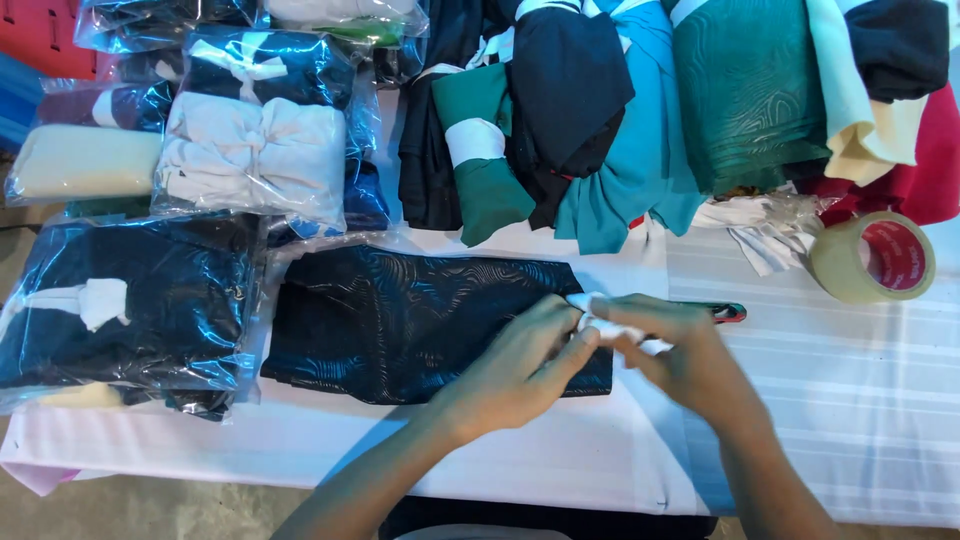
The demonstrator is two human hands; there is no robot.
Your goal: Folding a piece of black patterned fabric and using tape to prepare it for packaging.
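The left hand (525, 360) and the right hand (668, 350) met over the right end of a folded dark cloth (400, 325) with a faint swirl pattern, which lay flat on the white-covered table (850, 400). Both hands were curled nearly closed, fingertips pinching a small white piece (590, 305) between them; most of it was hidden under the fingers, so whether it was cloth, paper or a tie could not be made out. A bit more white showed under the right hand's knuckles. Just past the right hand, a small green and red object (728, 312) peeked out, mostly covered.

To the left of the dark cloth lay a clear plastic bag of dark folded cloth (130, 310), its glare hiding detail. Behind it sat more bagged bundles, one holding white cloth (255, 155) tied in the middle, and others cut off by the top and left edges. Across the far side of the table, a pile of loose fabrics (620, 110) in navy, green, turquoise, cream and red overlapped one another and ran out of view at the top. Near the right edge stood a roll of clear packing tape (872, 257), beside a crumpled plastic wrapper (765, 222).
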